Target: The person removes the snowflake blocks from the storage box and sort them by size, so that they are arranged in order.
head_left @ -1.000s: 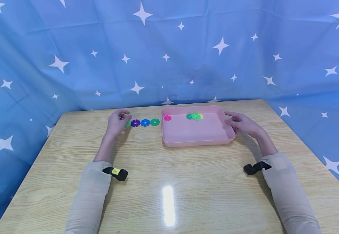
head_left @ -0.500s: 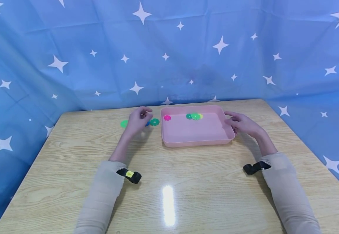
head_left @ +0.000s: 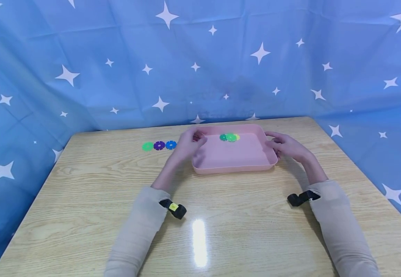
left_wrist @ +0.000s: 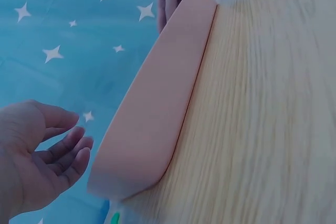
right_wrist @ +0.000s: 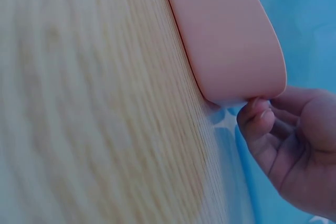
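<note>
In the head view my left hand [head_left: 190, 143] is over the left end of a shallow pink tray [head_left: 231, 168]. Its fingers [left_wrist: 73, 153] are loosely bent, with a gap to the thumb and nothing seen between them in the left wrist view. My right hand [head_left: 287, 147] holds the tray's right end, thumb over the rim and fingers against the outer wall. Inside the tray, a dark green disc, a light green notched disc [head_left: 231, 137] and a yellow one overlap. Left of the tray lie a light green disc [head_left: 147, 146], a purple disc [head_left: 159, 145] and a blue disc [head_left: 170, 145].
The tray stands near the far edge of a wooden table [head_left: 242, 215]. Behind the table hangs a blue curtain [head_left: 124, 77] with white stars. A black wrist camera [head_left: 174, 209] is strapped to the left sleeve, and another [head_left: 302, 198] to the right.
My left hand has moved right, from the row of discs to the tray's left end. It now covers the row's dark green disc and the tray's pink disc. My right hand has stayed put.
</note>
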